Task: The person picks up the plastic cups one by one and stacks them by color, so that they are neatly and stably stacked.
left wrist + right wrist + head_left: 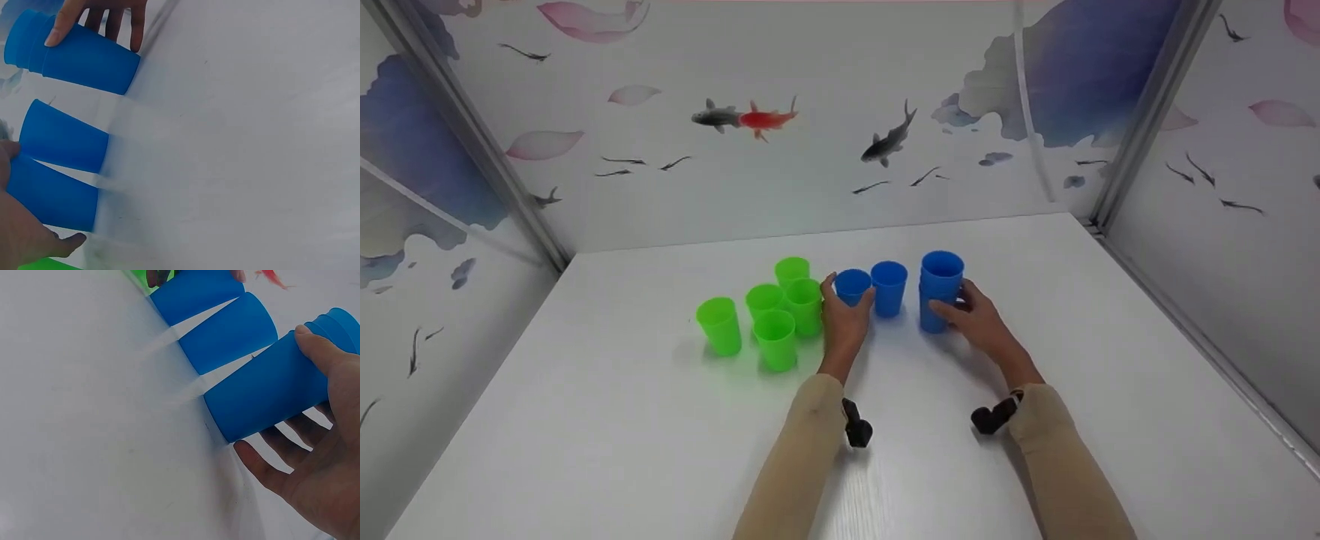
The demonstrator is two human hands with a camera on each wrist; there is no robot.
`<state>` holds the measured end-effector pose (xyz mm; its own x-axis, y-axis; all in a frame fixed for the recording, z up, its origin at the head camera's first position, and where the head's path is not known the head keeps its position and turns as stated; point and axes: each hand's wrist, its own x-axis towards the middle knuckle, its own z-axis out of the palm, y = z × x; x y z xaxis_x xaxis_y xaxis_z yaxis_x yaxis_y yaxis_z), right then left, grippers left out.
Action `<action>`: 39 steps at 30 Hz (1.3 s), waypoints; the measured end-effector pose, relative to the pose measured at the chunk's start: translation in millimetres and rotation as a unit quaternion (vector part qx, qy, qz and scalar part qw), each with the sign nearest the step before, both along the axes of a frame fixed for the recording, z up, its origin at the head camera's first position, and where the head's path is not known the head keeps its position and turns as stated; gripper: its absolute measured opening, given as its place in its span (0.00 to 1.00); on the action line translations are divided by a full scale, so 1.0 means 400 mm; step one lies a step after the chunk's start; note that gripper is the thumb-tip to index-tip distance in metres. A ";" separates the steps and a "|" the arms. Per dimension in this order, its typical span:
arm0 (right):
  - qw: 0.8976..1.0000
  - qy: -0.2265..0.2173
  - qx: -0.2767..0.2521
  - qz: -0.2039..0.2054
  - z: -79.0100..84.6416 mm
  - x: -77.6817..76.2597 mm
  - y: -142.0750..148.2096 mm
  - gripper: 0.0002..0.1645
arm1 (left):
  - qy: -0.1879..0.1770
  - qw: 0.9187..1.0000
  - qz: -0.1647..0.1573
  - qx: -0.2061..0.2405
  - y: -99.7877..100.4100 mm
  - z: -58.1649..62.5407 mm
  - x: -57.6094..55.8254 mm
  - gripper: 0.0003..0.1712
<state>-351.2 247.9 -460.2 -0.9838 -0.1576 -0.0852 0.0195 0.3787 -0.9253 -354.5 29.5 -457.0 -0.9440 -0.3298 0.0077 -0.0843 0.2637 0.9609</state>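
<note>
My left hand [846,324] holds the leftmost blue cup [852,283], thumb on one side and fingers round the other. Just right of it stands a second blue cup [889,291], upright on the table. A stack of nested blue cups [940,279] stands to the right of that one, and my right hand [984,326] grips it from the right side. The right wrist view shows the thumb near the rims of the stack [264,382] and the fingers spread underneath along its far side. In the left wrist view, the left hand's cup [56,194] nearly meets the middle one.
Several green cups [775,341] stand upright in a loose group left of my left hand; one green cup [720,327] is set apart at the far left. The white table [622,420] is enclosed by printed panels [825,187] at the back and sides.
</note>
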 end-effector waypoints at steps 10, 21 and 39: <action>1.000 0.030 -0.005 0.003 -0.025 -0.013 0.009 0.61 | 0.030 0.999 0.013 0.024 0.002 0.026 0.014 0.41; 1.000 0.019 -0.010 0.003 -0.028 -0.011 0.010 0.58 | 0.057 0.998 0.002 0.028 -0.010 0.095 0.021 0.42; 1.000 0.018 -0.002 -0.005 -0.022 -0.018 0.003 0.60 | 0.094 0.989 -0.113 -0.024 0.006 0.254 0.011 0.42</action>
